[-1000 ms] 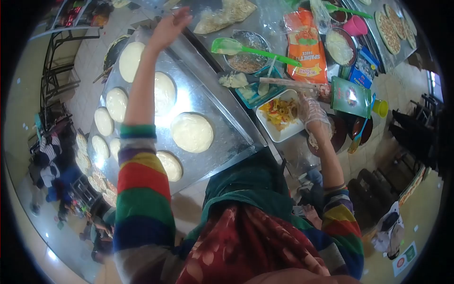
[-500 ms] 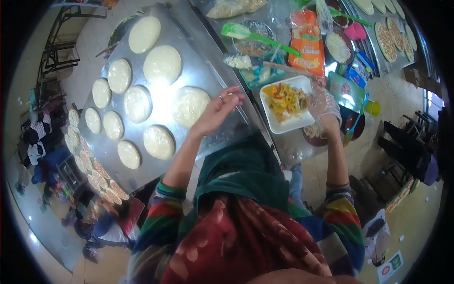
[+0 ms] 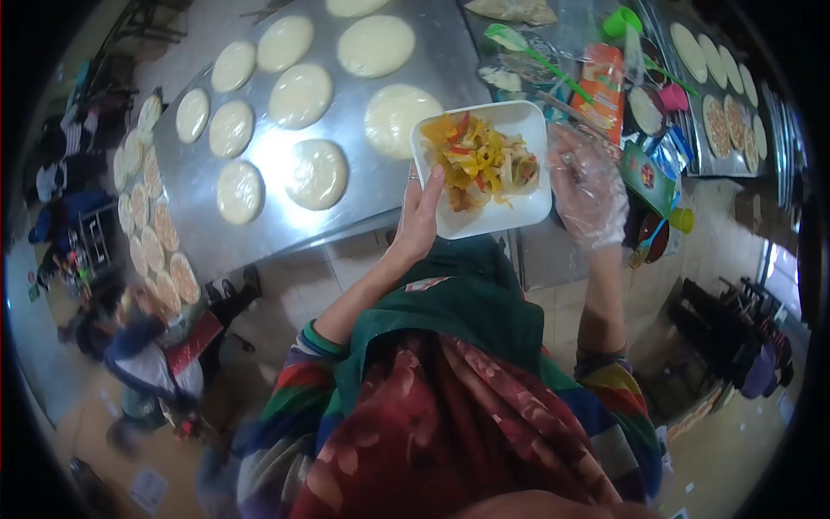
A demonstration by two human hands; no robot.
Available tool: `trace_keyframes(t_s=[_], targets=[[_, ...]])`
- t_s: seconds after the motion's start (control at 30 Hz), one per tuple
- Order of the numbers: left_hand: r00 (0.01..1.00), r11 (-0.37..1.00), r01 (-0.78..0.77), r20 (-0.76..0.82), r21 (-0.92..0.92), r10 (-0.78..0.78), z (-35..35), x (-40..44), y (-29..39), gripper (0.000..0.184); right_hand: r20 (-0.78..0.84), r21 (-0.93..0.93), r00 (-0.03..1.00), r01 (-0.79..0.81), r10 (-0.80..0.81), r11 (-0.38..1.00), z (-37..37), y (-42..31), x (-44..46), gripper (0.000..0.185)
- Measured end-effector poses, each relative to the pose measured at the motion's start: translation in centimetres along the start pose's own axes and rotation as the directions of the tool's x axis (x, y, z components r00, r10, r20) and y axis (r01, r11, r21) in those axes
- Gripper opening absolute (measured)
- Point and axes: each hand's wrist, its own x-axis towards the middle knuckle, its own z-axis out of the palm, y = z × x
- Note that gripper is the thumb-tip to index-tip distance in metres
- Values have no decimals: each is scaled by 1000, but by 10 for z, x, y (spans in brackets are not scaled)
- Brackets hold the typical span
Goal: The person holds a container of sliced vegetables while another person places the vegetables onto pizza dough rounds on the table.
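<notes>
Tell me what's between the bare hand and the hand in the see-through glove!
In the head view, the white tray of yellow and red food pieces is between the left hand and the gloved right hand.

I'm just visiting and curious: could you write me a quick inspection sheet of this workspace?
Surface: shiny metal table bearing pale dough rounds, spaced apart.
Job's things: white tray of chopped vegetables, yellow and red pieces among them.
Clutter: green spatula, orange pouch, pink cup and green packet, crowded together on the right.
Grippers: bare human hands; left hand holds the tray, right hand beside it wears a clear plastic glove; contact unclear.
Cables: nothing seen.
Surroundings: tiled floor; another person at lower left.
</notes>
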Motion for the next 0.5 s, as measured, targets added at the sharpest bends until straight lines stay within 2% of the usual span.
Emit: trace_keyframes(t_s=[0.07, 0.17, 0.2, 0.23, 0.3, 0.4, 0.43, 0.47, 0.5], targets=[[995, 996, -84, -42, 39, 86, -13, -21, 4, 55, -74, -26, 964, 252, -254, 967, 6, -15, -12, 25], [979, 983, -173, -99, 53, 178, -27, -59, 16, 54, 125, -77, 969, 221, -211, 972, 54, -46, -36, 27], [972, 979, -190, -125, 72, 198, -31, -72, 16, 53, 263, -213, 950, 225, -167, 951, 77, -62, -42, 26], [964, 974, -205, -151, 94, 218, -38, -84, 16, 53, 261, -372, 907, 411, -331, 832, 105, -63, -61, 25], [967, 984, -172, -198, -39, 161, -68, -101, 2, 54, 339, -157, 872, 423, -354, 892, 119, -94, -89, 26], [967, 974, -166, -220, -154, 130, -109, -129, -12, 54, 452, 3, 822, 388, -347, 922, 115, -116, -110, 26], [966, 968, -172, -223, -180, 130, -117, -139, -16, 54, 299, 100, 827, 469, -476, 878, 125, -103, -112, 27], [952, 953, -201, -274, -228, 136, -116, -149, -10, 43, 323, 158, 853, 379, -411, 912, 120, -110, -109, 26], [947, 955, -206, -291, -213, 139, -119, -157, -12, 43, 354, 212, 872, 277, -337, 937, 112, -117, -104, 26]])
